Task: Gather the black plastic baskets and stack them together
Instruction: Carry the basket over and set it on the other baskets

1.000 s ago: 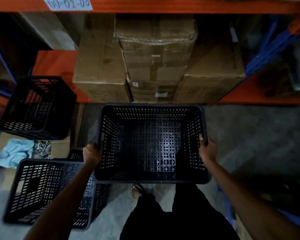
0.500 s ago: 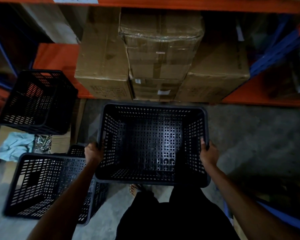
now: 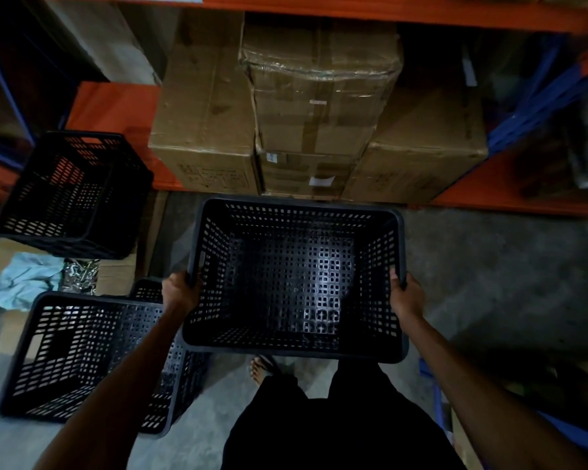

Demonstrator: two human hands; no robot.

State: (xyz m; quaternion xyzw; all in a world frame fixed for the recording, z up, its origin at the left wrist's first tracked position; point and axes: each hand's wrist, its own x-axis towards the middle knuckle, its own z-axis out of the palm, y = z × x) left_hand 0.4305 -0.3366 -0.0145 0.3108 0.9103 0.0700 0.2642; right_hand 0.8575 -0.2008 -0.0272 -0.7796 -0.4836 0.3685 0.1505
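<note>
I hold a black perforated plastic basket (image 3: 296,279) in front of me, above the floor, mouth up and empty. My left hand (image 3: 180,293) grips its left rim and my right hand (image 3: 406,296) grips its right rim. A second black basket (image 3: 82,357) stands on the floor at the lower left, partly behind my left forearm, with another basket's corner (image 3: 146,290) showing behind it. A third black basket (image 3: 72,195) rests tilted at the left, by the orange shelf.
Several cardboard boxes (image 3: 306,113) fill the low orange shelf (image 3: 489,198) straight ahead. A light blue cloth (image 3: 24,279) and a shiny bag lie on flat cardboard at the left. My foot (image 3: 260,368) is below the held basket. Grey concrete floor (image 3: 489,283) extends right.
The held basket has stayed in both hands. The view has shifted slightly, so the shelf and the boxes sit a little lower and closer in the frame.
</note>
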